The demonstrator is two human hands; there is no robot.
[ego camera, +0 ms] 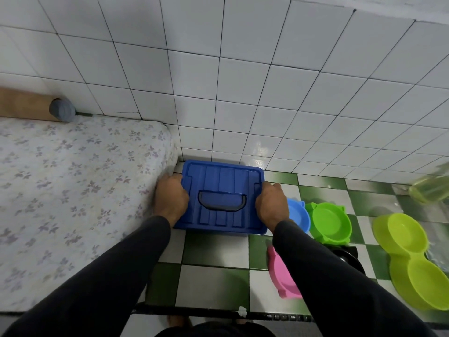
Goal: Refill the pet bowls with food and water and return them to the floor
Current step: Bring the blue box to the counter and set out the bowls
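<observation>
Head view shows both hands on a blue box [220,198] that stands on the checkered floor [213,283], in the corner between the mattress [73,181] and the tiled wall [267,93]. The left hand [171,199] grips the left edge of its lid, fingers curled over the rim, and the right hand [272,204] grips the right edge in the same way. I judge the step is to open this box, which probably holds the pet food, though its content is hidden. The bowls wait on the floor: a light blue bowl [298,215] just beside the right hand, a green bowl [331,222] beyond it, a pink bowl [281,276] under the right forearm, a yellow-green double bowl [413,259] further right. All that I can see look empty. The next move calls for unclipping both sides together and lifting the lid evenly
</observation>
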